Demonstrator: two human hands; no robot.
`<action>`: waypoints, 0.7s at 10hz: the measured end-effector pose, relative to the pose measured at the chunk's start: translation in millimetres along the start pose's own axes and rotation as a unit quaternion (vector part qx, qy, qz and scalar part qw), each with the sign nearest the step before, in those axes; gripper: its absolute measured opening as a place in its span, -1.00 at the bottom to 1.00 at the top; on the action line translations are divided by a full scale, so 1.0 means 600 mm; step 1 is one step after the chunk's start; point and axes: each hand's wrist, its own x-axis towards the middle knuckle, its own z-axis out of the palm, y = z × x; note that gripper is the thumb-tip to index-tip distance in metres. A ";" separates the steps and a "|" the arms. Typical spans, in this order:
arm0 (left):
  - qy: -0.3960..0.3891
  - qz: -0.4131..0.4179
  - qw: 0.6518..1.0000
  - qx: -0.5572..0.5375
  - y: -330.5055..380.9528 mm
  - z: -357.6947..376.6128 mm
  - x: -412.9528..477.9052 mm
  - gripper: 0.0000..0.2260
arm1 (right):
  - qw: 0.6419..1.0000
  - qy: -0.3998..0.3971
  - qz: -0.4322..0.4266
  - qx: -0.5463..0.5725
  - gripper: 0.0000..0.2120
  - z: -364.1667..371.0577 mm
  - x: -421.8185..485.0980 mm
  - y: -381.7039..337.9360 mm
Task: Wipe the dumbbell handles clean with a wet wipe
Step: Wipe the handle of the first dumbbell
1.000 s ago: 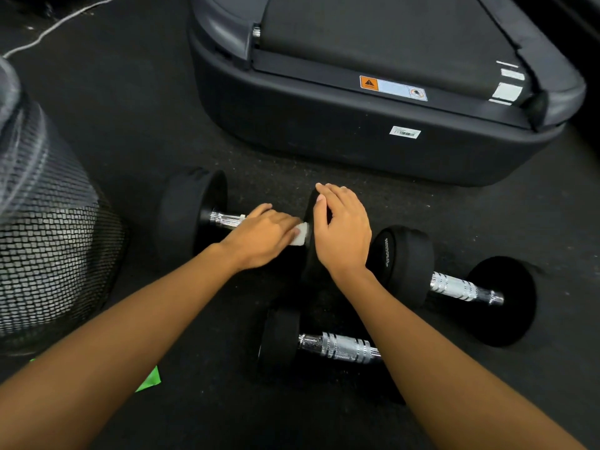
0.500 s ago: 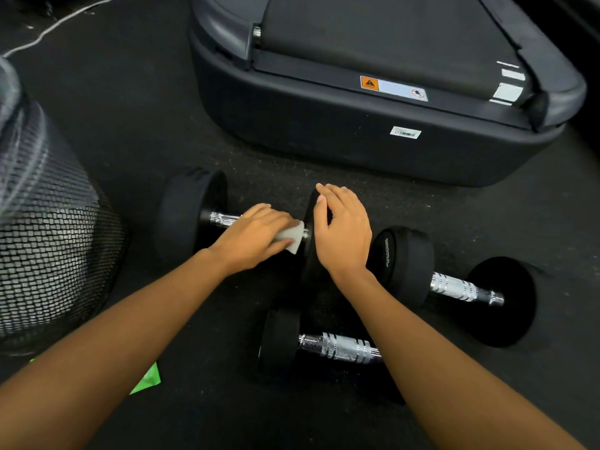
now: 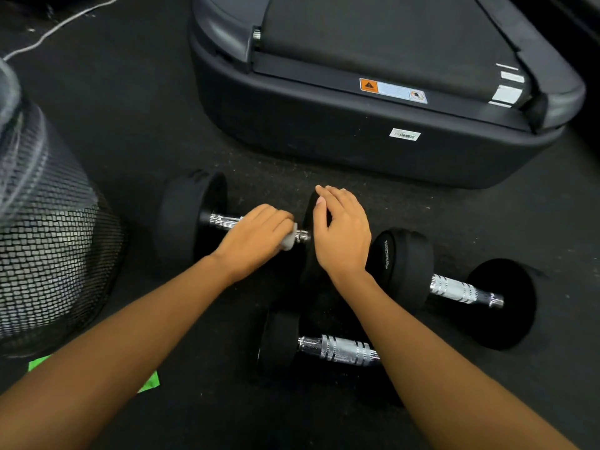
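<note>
Three black dumbbells with chrome handles lie on the dark floor. On the far one point(image 3: 190, 219), my left hand point(image 3: 256, 240) wraps a white wet wipe point(image 3: 290, 238) around the chrome handle point(image 3: 224, 220), near its right end. My right hand point(image 3: 342, 235) rests flat on that dumbbell's right weight point(image 3: 310, 254), holding it still. A second dumbbell point(image 3: 454, 289) lies to the right and a third point(image 3: 334, 349) lies nearer me, partly under my right forearm.
A dark treadmill base point(image 3: 357, 141) stands just behind the dumbbells. A black mesh bin point(image 3: 48, 248) stands at the left. A green scrap point(image 3: 149, 381) lies on the floor under my left forearm. A white cable point(image 3: 61, 24) runs at top left.
My left hand has slid the wipe leftward along the handle, away from the right weight, baring a short chrome stretch. My right hand has stayed put.
</note>
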 end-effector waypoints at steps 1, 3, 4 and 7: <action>0.002 -0.027 0.999 -0.030 -0.023 -0.004 -0.022 -0.72 | 1.000 -0.001 -0.001 0.000 -0.66 0.000 0.001 0.000; -0.042 -0.138 0.985 -0.098 -0.020 -0.002 -0.015 -0.65 | 1.000 -0.002 0.000 0.003 -0.65 -0.001 0.002 -0.001; -0.094 -0.190 0.973 -0.093 -0.012 -0.003 0.016 -0.67 | 1.000 0.000 -0.001 0.000 -0.64 -0.001 0.001 -0.003; -0.138 -0.101 0.980 -0.099 -0.011 -0.004 0.020 -0.66 | 1.000 0.006 -0.002 0.004 -0.64 -0.002 0.000 -0.004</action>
